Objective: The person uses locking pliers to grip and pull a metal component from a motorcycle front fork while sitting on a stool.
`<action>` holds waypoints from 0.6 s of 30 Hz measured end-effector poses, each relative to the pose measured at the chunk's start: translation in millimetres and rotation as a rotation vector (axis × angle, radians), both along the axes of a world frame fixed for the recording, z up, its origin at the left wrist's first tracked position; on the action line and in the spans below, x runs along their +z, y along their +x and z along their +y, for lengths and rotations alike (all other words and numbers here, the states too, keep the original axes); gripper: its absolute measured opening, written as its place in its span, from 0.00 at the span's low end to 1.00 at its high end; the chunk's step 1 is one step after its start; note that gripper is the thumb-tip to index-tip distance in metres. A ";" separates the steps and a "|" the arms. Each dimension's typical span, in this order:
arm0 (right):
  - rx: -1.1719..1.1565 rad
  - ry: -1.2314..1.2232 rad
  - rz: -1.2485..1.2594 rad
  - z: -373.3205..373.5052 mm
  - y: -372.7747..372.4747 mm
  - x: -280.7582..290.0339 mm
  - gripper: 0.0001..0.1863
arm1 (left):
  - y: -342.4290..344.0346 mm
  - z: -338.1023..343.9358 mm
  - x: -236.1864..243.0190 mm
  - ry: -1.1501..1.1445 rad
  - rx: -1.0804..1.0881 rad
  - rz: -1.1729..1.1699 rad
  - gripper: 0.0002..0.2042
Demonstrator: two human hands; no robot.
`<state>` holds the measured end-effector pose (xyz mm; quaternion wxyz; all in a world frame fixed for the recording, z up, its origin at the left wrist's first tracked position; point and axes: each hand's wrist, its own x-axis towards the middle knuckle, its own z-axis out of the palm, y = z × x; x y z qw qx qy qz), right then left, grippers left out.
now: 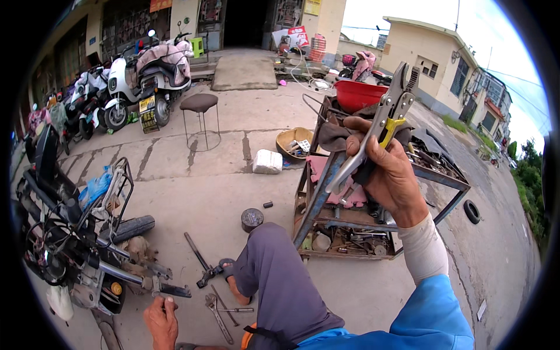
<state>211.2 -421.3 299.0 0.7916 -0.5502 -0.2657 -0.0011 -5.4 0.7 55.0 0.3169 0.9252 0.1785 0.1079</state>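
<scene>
My right hand (389, 175) is raised in front of me and grips a pair of silver locking pliers (382, 121) with a yellow release lever, jaws pointing up. Behind it stands a rusty metal tool cart (318, 192) full of tools and rags. My left hand (160, 319) is low at the bottom left, resting on the concrete beside the frame of a stripped scooter (76, 245); it holds nothing that I can see. My bent knee in grey trousers (274, 274) sits between the two hands.
A wrench (214, 312), a screwdriver and a long-handled tool (201, 262) lie on the ground by my foot. A dark round tin (252, 219), a white block (268, 161), a stool (199, 105), a red basin (359, 94), a small tyre (471, 211) and parked scooters (146, 76) surround me.
</scene>
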 end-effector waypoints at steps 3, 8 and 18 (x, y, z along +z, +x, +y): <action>0.264 -0.025 0.083 71.0 4.1 -55.3 0.26 | 10.7 -29.3 18.5 -0.294 -0.129 -0.208 0.12; 0.591 0.050 0.464 190.0 -37.8 -136.7 0.25 | 7.6 -50.5 23.2 -0.522 -0.320 -0.432 0.23; 0.649 -0.168 0.584 254.8 -92.7 -217.5 0.24 | -26.5 -56.8 -5.1 -0.206 -0.118 -0.190 0.18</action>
